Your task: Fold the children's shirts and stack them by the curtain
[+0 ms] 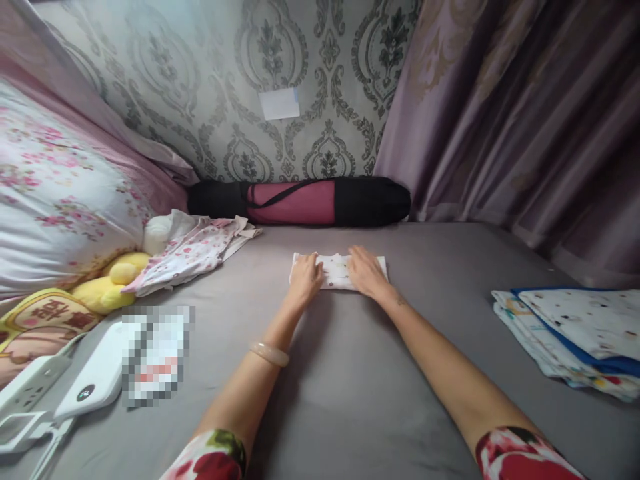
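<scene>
A small folded white cloth [337, 273] with a sparse print lies on the grey bed sheet, well out in front of me. My left hand [306, 275] rests on the left part of this cloth, palm down, its fingers partly foreshortened. On the right part lies my right hand [367, 272], fingers stretched out over the fabric toward its far edge. Both palms face down, so the fabric beneath them is hidden. A pale bangle [270, 354] circles my left wrist.
Folded printed cloths [575, 333] are stacked at the right. Patterned clothes [195, 257], a yellow plush toy [107, 287], a white power bank [97, 367] and a power strip [37, 383] lie left. A black and pink long bag [295, 202] lies along the wall.
</scene>
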Demonstrator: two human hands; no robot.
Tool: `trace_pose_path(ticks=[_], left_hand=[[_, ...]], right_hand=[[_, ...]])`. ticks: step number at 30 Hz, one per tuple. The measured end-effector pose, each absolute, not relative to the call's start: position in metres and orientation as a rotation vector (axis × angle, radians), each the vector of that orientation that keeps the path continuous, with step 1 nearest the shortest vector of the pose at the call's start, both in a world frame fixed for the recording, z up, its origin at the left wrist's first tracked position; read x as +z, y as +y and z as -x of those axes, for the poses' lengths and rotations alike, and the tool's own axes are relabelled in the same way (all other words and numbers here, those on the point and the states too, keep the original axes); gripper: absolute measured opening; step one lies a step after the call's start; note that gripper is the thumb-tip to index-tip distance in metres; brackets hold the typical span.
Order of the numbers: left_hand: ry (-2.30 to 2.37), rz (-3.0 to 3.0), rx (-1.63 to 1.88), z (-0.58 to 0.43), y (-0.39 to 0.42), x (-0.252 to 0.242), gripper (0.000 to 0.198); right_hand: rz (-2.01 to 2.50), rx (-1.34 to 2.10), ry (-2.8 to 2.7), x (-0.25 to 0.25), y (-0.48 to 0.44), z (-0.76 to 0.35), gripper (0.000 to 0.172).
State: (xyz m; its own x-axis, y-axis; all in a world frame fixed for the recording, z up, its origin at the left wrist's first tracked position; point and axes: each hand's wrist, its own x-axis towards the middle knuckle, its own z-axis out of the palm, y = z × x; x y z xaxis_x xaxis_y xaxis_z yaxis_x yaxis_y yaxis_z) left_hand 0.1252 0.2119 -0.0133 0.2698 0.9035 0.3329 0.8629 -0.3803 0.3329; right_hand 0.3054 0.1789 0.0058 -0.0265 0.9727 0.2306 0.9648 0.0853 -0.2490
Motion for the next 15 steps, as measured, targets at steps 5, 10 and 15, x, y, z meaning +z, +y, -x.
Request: trace_pose_path(ticks=[5,10,15], left_hand=[[1.65,-2.53,0.507,-0.151,0.204,-0.016,0.043],[1.773,-2.524,0.341,-0.148,0.204,-0.03,0.053],[1.808,-2.488,0.244,-0.146,0.205,-0.034,0.056]], right_hand=[[1.793,0.126,-2.298,-0.007,0.178,-0.277,0.058],[1.848,0.138,-2.296,-0.022,0.182,-0.282,0.056],[1.863,0.143,-2.278,-0.029,0.184,-0.283,0.056]])
